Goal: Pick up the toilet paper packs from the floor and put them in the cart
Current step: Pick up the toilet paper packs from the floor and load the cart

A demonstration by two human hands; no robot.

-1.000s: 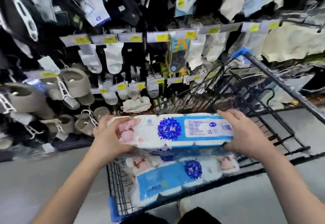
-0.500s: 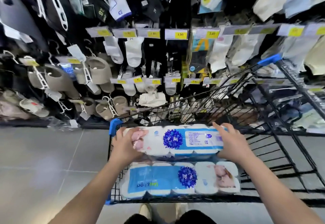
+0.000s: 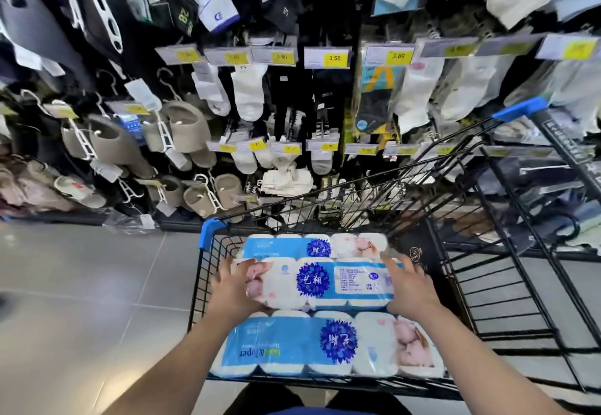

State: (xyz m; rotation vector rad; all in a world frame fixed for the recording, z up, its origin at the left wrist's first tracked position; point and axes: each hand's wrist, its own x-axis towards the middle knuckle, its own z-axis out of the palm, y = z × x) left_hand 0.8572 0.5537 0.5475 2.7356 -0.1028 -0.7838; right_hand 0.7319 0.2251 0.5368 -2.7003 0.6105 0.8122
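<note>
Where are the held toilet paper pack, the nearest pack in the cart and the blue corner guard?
held toilet paper pack [image 3: 313, 279]: head view, blue flower logo on top.
nearest toilet paper pack [image 3: 276, 349]: head view, blue wrapper band.
blue corner guard [image 3: 207, 234]: head view, middle of the plastic.

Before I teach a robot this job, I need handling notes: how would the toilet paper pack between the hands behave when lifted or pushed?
Probably light for its size: the left hand and right hand hold the toilet paper pack by its ends. Its glossy wrap looks slippery, so it may slide on the lower pack. Soft rolls likely squash, not break.
</note>
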